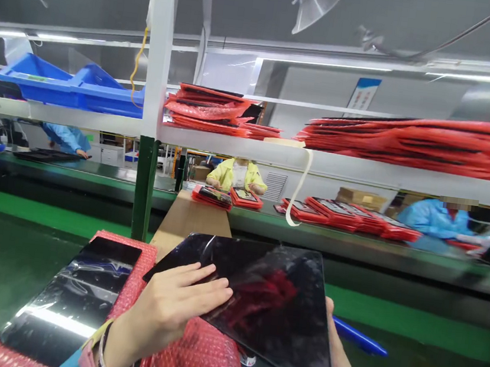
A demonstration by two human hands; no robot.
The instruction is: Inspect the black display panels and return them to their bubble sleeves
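Note:
A glossy black flat panel (pixel 276 294), like a tablet screen, is held up tilted in front of me. My right hand (pixel 341 365) grips its right edge, with most of the fingers hidden behind it. My left hand (pixel 172 302) lies on the left part of its surface, fingers stretched out. Reddish reflections and smudges show on the glass. To the left, a second black panel (pixel 75 293) rests on red bubble wrap (pixel 145 248). More red bubble wrap sheeting (pixel 200 359) lies below the held panel.
Past the panel's right edge is a blue pen-like object (pixel 360 336). A white shelf (pixel 232 142) crosses above, carrying red bubble-wrap stacks (pixel 411 141) and blue bins (pixel 78 88). A green post (pixel 143 189) supports it. Several co-workers sit beyond, near red packets (pixel 335 213).

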